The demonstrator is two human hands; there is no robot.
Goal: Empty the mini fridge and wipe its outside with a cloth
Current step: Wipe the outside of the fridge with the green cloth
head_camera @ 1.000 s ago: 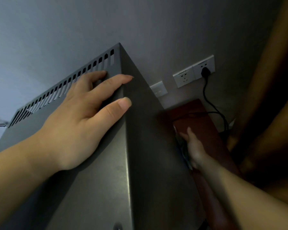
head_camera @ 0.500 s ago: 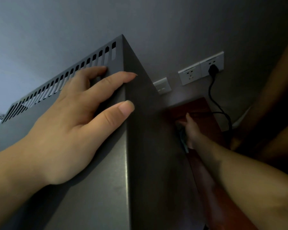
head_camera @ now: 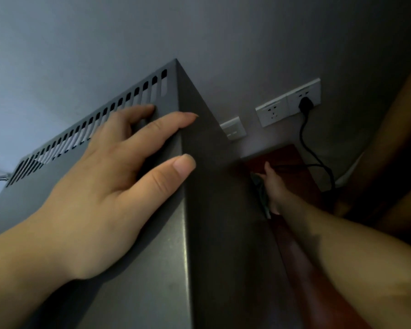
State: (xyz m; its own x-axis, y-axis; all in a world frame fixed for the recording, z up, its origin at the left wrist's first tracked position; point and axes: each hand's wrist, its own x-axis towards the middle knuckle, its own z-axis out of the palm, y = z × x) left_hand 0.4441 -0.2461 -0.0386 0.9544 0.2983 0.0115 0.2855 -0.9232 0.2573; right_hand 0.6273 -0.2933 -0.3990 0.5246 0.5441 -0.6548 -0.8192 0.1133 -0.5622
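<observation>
I look down along the grey metal mini fridge (head_camera: pixel 218 210); its top has a row of vent slots at the back. My left hand (head_camera: pixel 109 186) lies flat on the top near the right edge, fingers spread, holding nothing. My right hand (head_camera: pixel 274 186) reaches down the fridge's right side and presses a dark greenish cloth (head_camera: pixel 261 191) against that side, low and near the back. Only a strip of the cloth shows beside the hand.
A reddish-brown wooden surface (head_camera: pixel 301 245) runs beside the fridge. White wall sockets (head_camera: pixel 287 103) hold a black plug, and its cord (head_camera: pixel 318 160) drops across the wood near my right hand. A small white switch plate (head_camera: pixel 233 128) sits behind the fridge corner. Brown furniture stands right.
My right hand has slid the cloth further back along the fridge's side, toward the wall. My left hand stays planted on the top.
</observation>
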